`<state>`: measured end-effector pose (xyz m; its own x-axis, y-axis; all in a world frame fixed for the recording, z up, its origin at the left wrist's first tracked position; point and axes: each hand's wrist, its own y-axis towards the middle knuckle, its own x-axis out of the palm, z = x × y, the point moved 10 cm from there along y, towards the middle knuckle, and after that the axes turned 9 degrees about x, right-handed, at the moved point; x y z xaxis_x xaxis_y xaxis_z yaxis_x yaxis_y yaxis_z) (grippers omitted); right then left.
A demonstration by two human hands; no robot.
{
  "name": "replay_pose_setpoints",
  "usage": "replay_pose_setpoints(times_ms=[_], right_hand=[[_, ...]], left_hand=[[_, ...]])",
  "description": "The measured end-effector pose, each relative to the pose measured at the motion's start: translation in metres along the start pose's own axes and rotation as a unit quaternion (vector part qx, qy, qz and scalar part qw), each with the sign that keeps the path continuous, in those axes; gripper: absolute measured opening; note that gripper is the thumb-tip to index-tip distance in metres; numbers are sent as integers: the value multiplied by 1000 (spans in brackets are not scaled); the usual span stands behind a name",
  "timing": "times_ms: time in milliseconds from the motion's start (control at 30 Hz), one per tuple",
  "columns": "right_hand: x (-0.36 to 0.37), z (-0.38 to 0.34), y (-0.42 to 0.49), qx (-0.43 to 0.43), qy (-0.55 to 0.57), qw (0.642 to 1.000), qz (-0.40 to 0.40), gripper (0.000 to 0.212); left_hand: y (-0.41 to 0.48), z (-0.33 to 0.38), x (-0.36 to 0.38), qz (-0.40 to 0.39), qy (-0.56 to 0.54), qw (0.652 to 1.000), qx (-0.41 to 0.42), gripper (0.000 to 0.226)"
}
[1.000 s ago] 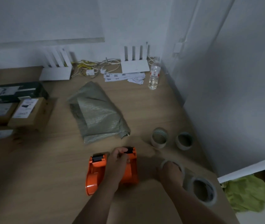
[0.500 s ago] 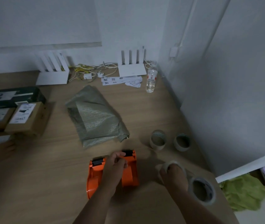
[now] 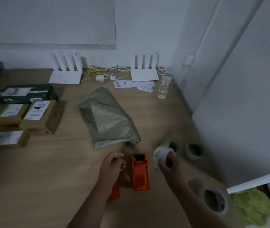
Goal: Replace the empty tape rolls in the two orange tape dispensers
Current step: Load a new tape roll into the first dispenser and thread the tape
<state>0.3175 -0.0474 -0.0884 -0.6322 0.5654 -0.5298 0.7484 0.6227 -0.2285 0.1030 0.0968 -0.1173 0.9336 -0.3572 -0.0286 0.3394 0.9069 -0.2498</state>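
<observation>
Two orange tape dispensers lie side by side on the wooden table. The right dispenser is in full view, black blade end away from me. The left dispenser is mostly hidden under my left hand, which hovers with curled fingers and nothing seen in them. My right hand holds a whitish tape roll, blurred, lifted just right of the right dispenser. Two short rolls or cores stand behind it, one near and one further right. A larger tape roll lies at the front right.
A folded grey woven bag lies just beyond the dispensers. Cardboard boxes and a dark box sit at the left. Two white routers, cables, paper slips and a water bottle line the back. A white wall bounds the right.
My right hand has lifted the tape roll off the table and carried it up beside the right dispenser. My left hand has let go of that dispenser and shifted left.
</observation>
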Motion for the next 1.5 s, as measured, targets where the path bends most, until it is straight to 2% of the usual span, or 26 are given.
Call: replay_pose_setpoints(times_ms=[167,367,467,568,668,768,901,1235,1402,1502], right_hand=[[34,-34,-4,-24,107,990,-93,21],[80,-51,-15,47,224,961,-152,14],[103,-58,-25,54,229,956,-178,14],[117,-60,-32,61,222,953,-198,14],[126,-58,-38,55,199,955,-215,13],[134,-53,-45,71,200,949,-232,15],[139,-44,-54,115,224,932,-262,15],[138,-38,-62,119,245,937,-220,15],[145,-42,-72,114,254,932,-233,17],[148,-44,-73,109,253,937,-214,14]], left_hand=[[7,0,-46,35,-6,999,-3,23],[-2,-12,-106,79,14,997,-15,26],[-8,-42,-126,68,70,993,-61,26],[-19,-66,-126,37,119,987,-101,10],[-34,-79,-107,-7,86,986,-145,16],[-38,-82,-100,-30,104,983,-147,31],[-36,-80,-92,-17,63,986,-153,18],[-34,-79,-91,37,93,987,-123,23],[-29,-69,-92,55,125,986,-92,35],[-27,-54,-88,67,97,990,-75,35]])
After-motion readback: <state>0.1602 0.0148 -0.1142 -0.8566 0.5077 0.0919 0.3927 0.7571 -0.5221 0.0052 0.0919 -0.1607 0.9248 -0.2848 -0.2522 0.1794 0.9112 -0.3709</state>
